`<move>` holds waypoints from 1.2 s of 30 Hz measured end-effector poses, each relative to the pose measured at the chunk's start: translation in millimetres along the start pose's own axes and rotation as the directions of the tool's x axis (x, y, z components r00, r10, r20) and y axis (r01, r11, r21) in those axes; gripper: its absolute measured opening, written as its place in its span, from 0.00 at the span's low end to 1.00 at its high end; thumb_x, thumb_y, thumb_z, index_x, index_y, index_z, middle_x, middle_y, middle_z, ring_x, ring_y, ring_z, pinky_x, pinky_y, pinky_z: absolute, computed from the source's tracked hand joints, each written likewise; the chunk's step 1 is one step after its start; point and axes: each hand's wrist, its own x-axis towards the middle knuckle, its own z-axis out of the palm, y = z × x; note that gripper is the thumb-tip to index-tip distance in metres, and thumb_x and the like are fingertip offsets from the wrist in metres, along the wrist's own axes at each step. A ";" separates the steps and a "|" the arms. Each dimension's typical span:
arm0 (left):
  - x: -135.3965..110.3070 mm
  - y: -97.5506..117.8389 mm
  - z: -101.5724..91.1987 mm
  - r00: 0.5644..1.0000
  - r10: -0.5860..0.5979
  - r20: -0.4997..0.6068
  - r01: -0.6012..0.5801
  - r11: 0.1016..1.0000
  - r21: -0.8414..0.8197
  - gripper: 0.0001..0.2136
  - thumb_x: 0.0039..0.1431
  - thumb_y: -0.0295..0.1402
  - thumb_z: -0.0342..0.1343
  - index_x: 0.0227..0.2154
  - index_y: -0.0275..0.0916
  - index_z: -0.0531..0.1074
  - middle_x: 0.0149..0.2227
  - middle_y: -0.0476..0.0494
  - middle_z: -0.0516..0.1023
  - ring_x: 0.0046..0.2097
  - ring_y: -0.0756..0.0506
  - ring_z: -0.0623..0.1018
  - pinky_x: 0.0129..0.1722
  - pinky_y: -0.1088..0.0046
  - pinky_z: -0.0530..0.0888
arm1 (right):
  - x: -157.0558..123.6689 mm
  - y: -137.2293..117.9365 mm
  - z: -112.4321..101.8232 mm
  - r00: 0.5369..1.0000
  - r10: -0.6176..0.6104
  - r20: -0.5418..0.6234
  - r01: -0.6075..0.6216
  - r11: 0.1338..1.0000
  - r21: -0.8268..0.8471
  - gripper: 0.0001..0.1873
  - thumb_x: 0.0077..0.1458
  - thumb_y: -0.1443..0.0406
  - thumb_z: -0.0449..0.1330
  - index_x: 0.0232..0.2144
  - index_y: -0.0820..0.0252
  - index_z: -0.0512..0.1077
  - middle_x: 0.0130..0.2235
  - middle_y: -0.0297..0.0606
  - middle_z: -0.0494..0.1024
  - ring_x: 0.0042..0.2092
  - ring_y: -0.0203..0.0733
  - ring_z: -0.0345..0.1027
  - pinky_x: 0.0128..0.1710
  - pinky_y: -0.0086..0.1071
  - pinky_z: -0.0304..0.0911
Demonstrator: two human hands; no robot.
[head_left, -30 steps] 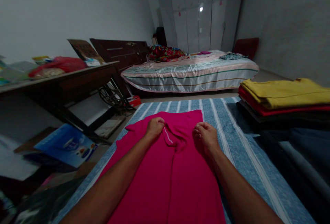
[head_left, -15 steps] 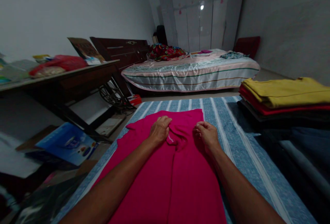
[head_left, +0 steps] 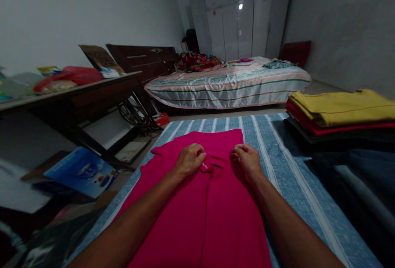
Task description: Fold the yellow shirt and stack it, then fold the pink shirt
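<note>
A bright pink shirt (head_left: 188,210) lies spread over a blue-and-white striped cloth (head_left: 262,136), its collar and front seam facing up. A small pale label shows inside the neck opening. On the left of the collar is my left hand (head_left: 190,160), its fingers curled down and closed on the fabric. My right hand (head_left: 247,159) is at the shirt's right edge near the shoulder, thumb and fingertips pinched together on the cloth. The fingertips of both hands are partly hidden.
To the right stand folded clothes, with a yellow garment (head_left: 348,107) on top and dark jeans (head_left: 367,190) nearer me. A sewing-machine table (head_left: 108,87) and a blue box (head_left: 83,173) are at left. A bed (head_left: 228,91) stands beyond.
My left hand has drawn its fingers in, from lying over the collar to a tighter curl, and shifted slightly down. My right hand has hardly moved.
</note>
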 end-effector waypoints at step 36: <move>-81.6 40.3 13.5 0.866 0.488 -0.107 -0.484 0.873 0.062 0.09 0.64 0.26 0.45 0.33 0.38 0.70 0.27 0.45 0.73 0.30 0.48 0.69 0.31 0.71 0.65 | -1.1 0.1 0.4 0.999 0.022 0.029 -0.022 1.000 -0.009 0.10 0.34 0.63 0.64 0.22 0.60 0.67 0.17 0.30 0.69 0.18 0.29 0.59 0.15 0.21 0.51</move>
